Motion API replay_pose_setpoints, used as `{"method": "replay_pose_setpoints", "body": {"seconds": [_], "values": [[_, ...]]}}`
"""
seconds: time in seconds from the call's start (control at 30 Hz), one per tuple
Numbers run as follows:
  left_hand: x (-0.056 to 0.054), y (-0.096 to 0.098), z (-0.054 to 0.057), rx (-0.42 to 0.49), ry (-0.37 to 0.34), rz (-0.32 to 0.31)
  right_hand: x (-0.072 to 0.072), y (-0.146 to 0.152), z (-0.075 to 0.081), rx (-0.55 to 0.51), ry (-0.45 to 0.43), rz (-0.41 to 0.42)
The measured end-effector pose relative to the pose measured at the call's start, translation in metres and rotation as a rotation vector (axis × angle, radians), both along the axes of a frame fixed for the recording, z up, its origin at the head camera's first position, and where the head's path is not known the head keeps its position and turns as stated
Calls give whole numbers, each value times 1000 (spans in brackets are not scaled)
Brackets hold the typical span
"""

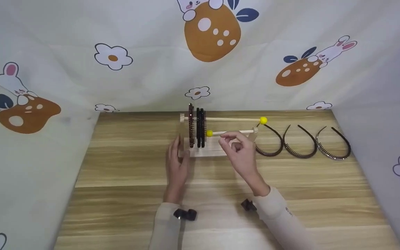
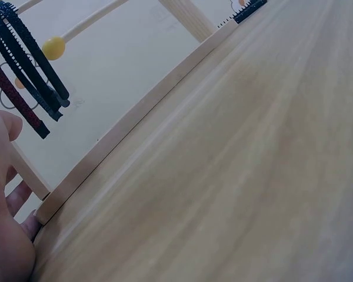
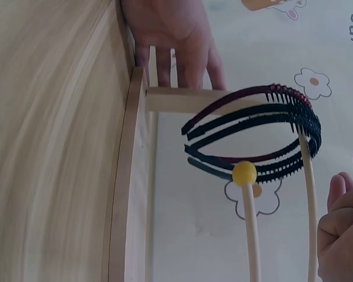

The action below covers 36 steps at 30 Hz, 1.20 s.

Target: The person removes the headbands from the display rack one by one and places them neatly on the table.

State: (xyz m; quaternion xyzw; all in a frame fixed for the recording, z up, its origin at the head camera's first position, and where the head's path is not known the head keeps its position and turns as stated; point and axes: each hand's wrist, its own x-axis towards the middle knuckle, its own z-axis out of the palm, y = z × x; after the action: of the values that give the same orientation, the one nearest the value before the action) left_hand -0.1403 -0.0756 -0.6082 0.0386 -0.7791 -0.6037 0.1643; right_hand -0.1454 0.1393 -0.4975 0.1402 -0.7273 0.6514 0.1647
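A wooden rack (image 1: 217,151) with two rods stands on the table. Several toothed headbands, dark red and black (image 1: 200,128), hang on the longer rod (image 1: 233,119) near its left post. At that post rests my left hand (image 1: 178,168); its fingers lie straight along the outer side in the right wrist view, touching the wood. Over the shorter rod (image 1: 236,132) is my right hand (image 1: 241,152), thumb and forefinger close together, fingers loosely curled. Nothing shows in its grasp. In the right wrist view part of this hand (image 3: 344,229) is cut off at the edge.
Three more toothed headbands (image 1: 300,156) lie in a row right of the rack, the nearest partly behind its right end. Yellow balls (image 1: 263,120) cap the free rod ends. A printed cloth (image 1: 151,80) rises behind the wood-grain table (image 1: 123,201).
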Motion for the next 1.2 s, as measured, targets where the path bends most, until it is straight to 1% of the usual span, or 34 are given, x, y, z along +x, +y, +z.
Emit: {"method": "replay_pose_setpoints", "body": {"seconds": [0.23, 0.43, 0.57, 0.73, 0.87, 1.03, 1.13, 1.2], "values": [[0, -1, -2, 0, 15, -3, -3, -15, 0, 15, -128, 54], [-1, -1, -4, -18, 69, -14, -8, -26, -2, 46, -204, 67], [-1, -2, -5, -7, 74, -18, -11, -32, -4, 47, -241, 67], [-2, -2, -6, 2, 50, -19, -15, -38, -8, 14, -263, 69], [-2, -2, -5, -8, 49, -16, -17, -40, -10, -26, -254, 78], [-1, -2, -5, -18, 60, -6, -19, -40, -10, -21, -222, 85], [-1, -2, -4, -20, 63, -4, -20, -38, -9, -14, -227, 99], [-2, -2, -4, -21, 53, -5, -21, -36, -9, -14, -237, 115]]}}
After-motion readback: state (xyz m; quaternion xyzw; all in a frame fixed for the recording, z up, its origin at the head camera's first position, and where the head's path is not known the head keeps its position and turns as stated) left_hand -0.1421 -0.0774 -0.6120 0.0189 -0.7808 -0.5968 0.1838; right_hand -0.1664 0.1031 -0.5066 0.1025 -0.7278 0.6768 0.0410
